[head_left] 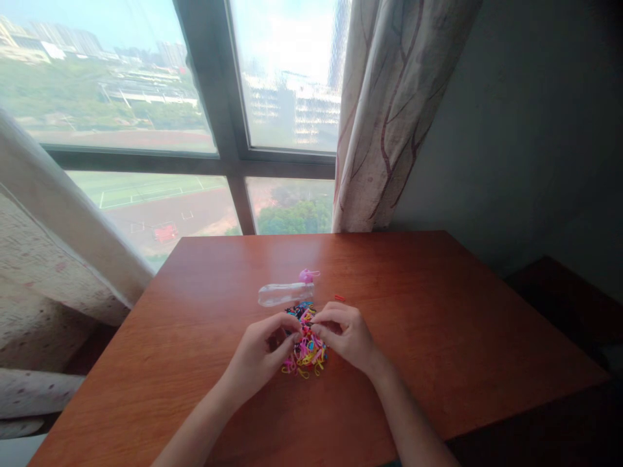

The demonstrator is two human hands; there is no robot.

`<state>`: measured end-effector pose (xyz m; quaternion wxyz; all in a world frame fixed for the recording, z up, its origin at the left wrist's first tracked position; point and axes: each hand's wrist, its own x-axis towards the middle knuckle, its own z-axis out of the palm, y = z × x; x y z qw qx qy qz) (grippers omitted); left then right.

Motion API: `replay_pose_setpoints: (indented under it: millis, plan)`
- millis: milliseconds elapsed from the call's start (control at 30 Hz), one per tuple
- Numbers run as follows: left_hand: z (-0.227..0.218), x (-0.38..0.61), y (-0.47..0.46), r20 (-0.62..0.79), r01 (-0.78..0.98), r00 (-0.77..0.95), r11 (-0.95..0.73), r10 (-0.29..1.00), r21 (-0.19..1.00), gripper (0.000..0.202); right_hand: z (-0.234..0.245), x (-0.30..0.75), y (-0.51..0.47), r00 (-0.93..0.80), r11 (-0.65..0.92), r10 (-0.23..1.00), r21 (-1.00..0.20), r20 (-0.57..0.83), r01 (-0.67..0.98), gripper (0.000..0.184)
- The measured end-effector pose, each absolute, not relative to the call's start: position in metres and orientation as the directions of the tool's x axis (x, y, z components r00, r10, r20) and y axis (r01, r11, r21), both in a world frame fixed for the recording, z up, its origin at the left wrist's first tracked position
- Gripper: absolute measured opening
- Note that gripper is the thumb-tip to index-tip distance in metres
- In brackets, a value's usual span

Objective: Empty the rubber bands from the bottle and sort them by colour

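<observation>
A pile of small colourful loops [307, 353], which look like hair ties, lies on the wooden table [413, 311]. My left hand [265, 347] hovers at the pile's left side, thumb and index finger pinched together. Opposite it, my right hand [346, 334] is pinched too, its fingertips close to those of the left. Something small and dark may run between the fingertips, but I cannot make it out against the pile. Just beyond the pile a clear plastic bottle [282, 294] lies on its side. A pink cap [306, 276] with a loop sits by its right end.
One red loop or clip [339, 298] lies apart, to the right of the bottle. Behind the table's far edge stand a window [233, 165] and a patterned curtain [384, 117]. Another curtain [48, 259] hangs along the left side.
</observation>
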<state>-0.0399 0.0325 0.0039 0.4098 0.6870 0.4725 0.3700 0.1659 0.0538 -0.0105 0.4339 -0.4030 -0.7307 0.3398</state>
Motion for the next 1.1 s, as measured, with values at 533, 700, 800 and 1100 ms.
replay_pose_setpoints:
  millis: [533, 700, 800, 1100]
  plan:
    - [0.007, -0.049, 0.034, 0.158, 0.478, 0.213, -0.244, 0.964, 0.844, 0.018, -0.044, 0.24, 0.082, 0.134, 0.124, 0.932, -0.643, 0.337, 0.756, 0.023]
    - [0.007, -0.05, 0.034, 0.16, 0.503, 0.221, -0.253, 0.962, 0.826, 0.018, -0.043, 0.249, 0.08, 0.209, 0.035, 0.923, -0.611, 0.322, 0.791, 0.021]
    - [0.007, -0.05, 0.035, 0.164, 0.513, 0.234, -0.265, 0.958, 0.817, 0.017, -0.043, 0.253, 0.079, 0.24, -0.013, 0.92, -0.586, 0.311, 0.81, 0.019]
    - [0.007, -0.05, 0.035, 0.19, 0.524, 0.243, -0.294, 0.951, 0.8, 0.015, -0.04, 0.253, 0.077, 0.268, -0.092, 0.927, -0.536, 0.262, 0.839, 0.015]
